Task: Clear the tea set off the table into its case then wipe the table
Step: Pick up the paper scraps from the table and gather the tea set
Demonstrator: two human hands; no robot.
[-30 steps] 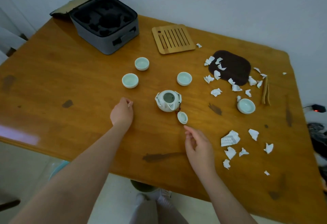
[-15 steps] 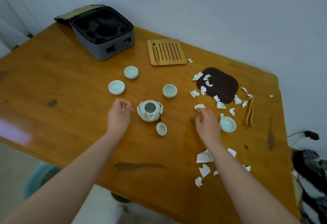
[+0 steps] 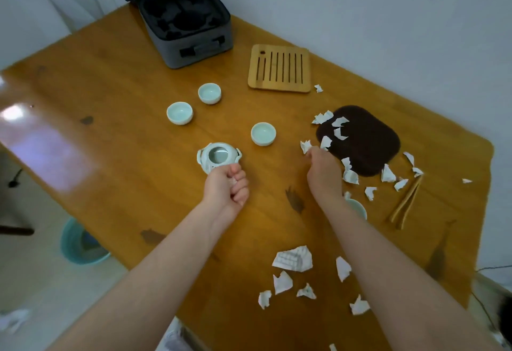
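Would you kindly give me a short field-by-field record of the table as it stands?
case: open, far left, foam slots empty
teapot: top open, just beyond left hand
cups: three standing free; fourth cup partly behind right forearm
bamboo tray: right of case
dark mat: some scraps on it
tongs: near right edge
paper scraps: strewn over right half
left hand: curled, seemingly round a pale bit
right hand: grip pinches one scrap beside mat
packed so far: nothing
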